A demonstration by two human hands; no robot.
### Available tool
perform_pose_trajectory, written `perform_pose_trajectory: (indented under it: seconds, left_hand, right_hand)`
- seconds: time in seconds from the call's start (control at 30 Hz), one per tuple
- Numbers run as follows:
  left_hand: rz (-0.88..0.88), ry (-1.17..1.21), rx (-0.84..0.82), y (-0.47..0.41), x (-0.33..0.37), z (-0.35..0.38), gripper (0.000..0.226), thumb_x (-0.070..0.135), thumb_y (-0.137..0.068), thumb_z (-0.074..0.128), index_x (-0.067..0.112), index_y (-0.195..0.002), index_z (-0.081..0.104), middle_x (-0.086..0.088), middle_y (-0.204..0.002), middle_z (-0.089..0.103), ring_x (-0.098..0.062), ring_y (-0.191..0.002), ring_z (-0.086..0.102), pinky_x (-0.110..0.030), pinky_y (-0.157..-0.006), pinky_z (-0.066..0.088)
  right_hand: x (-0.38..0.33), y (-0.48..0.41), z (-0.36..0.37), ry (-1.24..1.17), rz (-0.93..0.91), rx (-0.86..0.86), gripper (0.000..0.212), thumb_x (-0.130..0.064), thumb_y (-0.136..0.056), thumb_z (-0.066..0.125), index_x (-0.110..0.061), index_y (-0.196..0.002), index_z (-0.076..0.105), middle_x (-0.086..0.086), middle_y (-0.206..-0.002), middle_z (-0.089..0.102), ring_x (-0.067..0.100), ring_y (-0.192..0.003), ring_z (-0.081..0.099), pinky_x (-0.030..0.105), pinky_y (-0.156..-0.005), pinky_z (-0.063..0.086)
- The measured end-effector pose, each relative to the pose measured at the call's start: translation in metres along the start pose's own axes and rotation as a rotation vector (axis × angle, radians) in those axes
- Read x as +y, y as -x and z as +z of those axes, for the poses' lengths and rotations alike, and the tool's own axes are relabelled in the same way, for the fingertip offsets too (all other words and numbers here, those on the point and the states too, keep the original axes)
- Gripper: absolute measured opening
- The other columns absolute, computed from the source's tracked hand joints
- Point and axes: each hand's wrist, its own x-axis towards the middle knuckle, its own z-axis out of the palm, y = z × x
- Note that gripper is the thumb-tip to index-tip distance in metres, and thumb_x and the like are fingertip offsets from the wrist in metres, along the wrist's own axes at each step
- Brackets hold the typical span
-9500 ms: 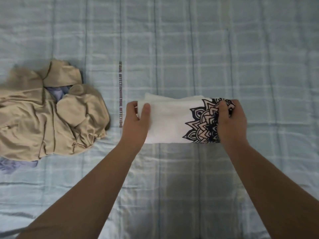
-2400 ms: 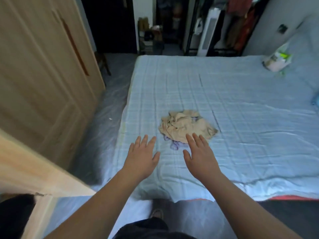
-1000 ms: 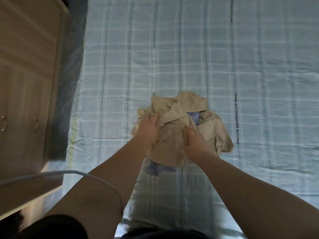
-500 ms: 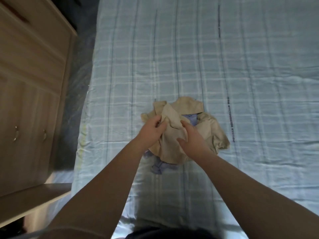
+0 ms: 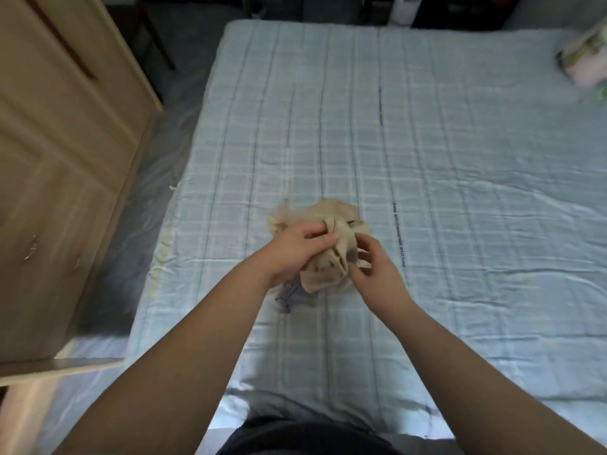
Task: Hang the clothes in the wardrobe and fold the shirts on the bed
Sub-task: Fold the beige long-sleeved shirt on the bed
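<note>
Nearest the camera, a dark garment (image 5: 308,438) covers the person's body at the bottom edge, and 2 bare forearms reach forward over the bed (image 5: 460,192), which is covered in a pale blue checked sheet. The left hand (image 5: 295,254) is closed around a bunch of the beige shirt (image 5: 328,257), fingers curled over the cloth and thumb lying across the top. The right hand (image 5: 377,270) meets it from the other side, thumb and fingertips pinching a fold of the same shirt, the other fingers loosely bent. The shirt is crumpled, its near part gathered up between the 2 hands, the rest lying on the sheet around the middle of the bed. A lilac cloth (image 5: 289,295) pokes out from under it on the near left side. To the left stands a light wooden wardrobe (image 5: 59,159), doors shut. At the far right corner of the bed lies a pale bag (image 5: 584,60), blurred.
</note>
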Motion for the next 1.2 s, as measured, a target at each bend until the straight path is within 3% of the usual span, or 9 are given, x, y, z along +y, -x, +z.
perform_pose_trajectory:
  seconds: [0.1,0.2,0.37,0.53,0.7,0.8,0.97,1.07,1.2]
  left_hand:
    - [0.049,0.006,0.010,0.018,0.015,0.036,0.027,0.017,-0.101,0.057,0.006,-0.125,0.064,-0.017,-0.119,0.070,-0.026,-0.109,0.068,-0.035,-0.089,0.058]
    - [0.109,-0.234,0.030,0.037,0.026,0.075,0.025,0.023,-0.102,0.055,0.010,-0.121,0.066,-0.015,-0.117,0.070,-0.028,-0.112,0.066,-0.045,-0.099,0.053]
    - [0.189,-0.708,-0.090,0.079,0.051,0.159,0.021,0.044,-0.098,0.055,0.029,-0.088,0.067,0.017,-0.074,0.058,-0.002,-0.069,0.055,-0.027,-0.068,0.047]
    - [0.235,-0.812,-0.127,0.111,0.054,0.246,0.034,0.048,-0.091,0.063,0.014,-0.090,0.066,0.009,-0.072,0.055,-0.005,-0.066,0.050,-0.024,-0.066,0.042]
    - [0.222,-0.801,-0.085,0.142,0.061,0.297,0.033,0.055,-0.081,0.073,0.035,-0.106,0.065,0.007,-0.096,0.073,-0.006,-0.084,0.065,-0.036,-0.078,0.052]
    - [0.182,-0.886,-0.069,0.158,0.070,0.306,0.048,0.044,-0.071,0.082,0.045,-0.112,0.058,0.014,-0.108,0.068,-0.001,-0.092,0.066,-0.024,-0.078,0.048]
    - [0.231,-1.274,0.038,0.161,0.073,0.318,0.020,0.018,-0.076,0.072,0.030,-0.084,0.059,0.013,-0.078,0.059,-0.009,-0.071,0.056,-0.025,-0.063,0.040]
    - [0.299,-1.088,0.147,0.161,0.068,0.322,0.012,0.025,-0.085,0.072,0.024,-0.077,0.063,0.014,-0.066,0.055,-0.004,-0.060,0.049,-0.026,-0.062,0.040]
    - [0.397,-0.724,0.192,0.165,0.055,0.331,0.019,0.027,-0.097,0.064,0.019,-0.080,0.062,0.008,-0.072,0.055,-0.005,-0.065,0.049,-0.021,-0.061,0.039]
  right_hand:
    - [-0.012,0.021,-0.029,-0.026,-0.039,0.034,0.039,-0.022,-0.091,0.064,-0.032,-0.127,0.054,-0.017,-0.121,0.063,0.003,-0.110,0.063,0.029,-0.084,0.055]
    - [-0.022,0.051,-0.063,0.008,-0.142,0.067,0.046,-0.010,-0.090,0.061,-0.028,-0.132,0.053,-0.013,-0.132,0.054,0.003,-0.120,0.054,0.030,-0.095,0.051]
    - [-0.038,0.112,-0.147,0.147,-0.467,-0.035,0.064,-0.007,-0.086,0.055,-0.040,-0.139,0.043,-0.020,-0.142,0.047,0.001,-0.132,0.045,0.030,-0.108,0.041]
    - [-0.037,0.166,-0.228,0.253,-0.437,-0.256,0.072,-0.010,-0.090,0.058,-0.037,-0.149,0.028,-0.019,-0.115,0.064,0.000,-0.116,0.058,0.024,-0.102,0.042]
    - [-0.034,0.205,-0.276,0.457,-0.529,-0.061,0.025,-0.013,-0.087,0.058,-0.033,-0.102,0.061,-0.014,-0.084,0.061,-0.004,-0.082,0.057,0.023,-0.069,0.038]
    - [-0.035,0.218,-0.294,0.473,-0.547,0.021,0.016,-0.012,-0.086,0.057,-0.027,-0.085,0.061,-0.010,-0.078,0.060,0.004,-0.072,0.054,0.026,-0.064,0.033]
    - [-0.040,0.237,-0.317,0.390,-0.574,0.049,0.016,-0.007,-0.089,0.055,-0.018,-0.083,0.066,-0.004,-0.075,0.063,0.006,-0.071,0.056,0.020,-0.063,0.039]
    - [-0.041,0.245,-0.334,0.286,-0.537,0.053,0.021,-0.004,-0.090,0.053,-0.018,-0.082,0.067,0.001,-0.074,0.065,0.012,-0.072,0.058,0.019,-0.062,0.039]
    - [-0.037,0.254,-0.353,0.205,-0.530,0.103,0.037,0.000,-0.088,0.047,-0.030,-0.093,0.068,-0.022,-0.087,0.067,-0.007,-0.086,0.058,0.004,-0.067,0.039]
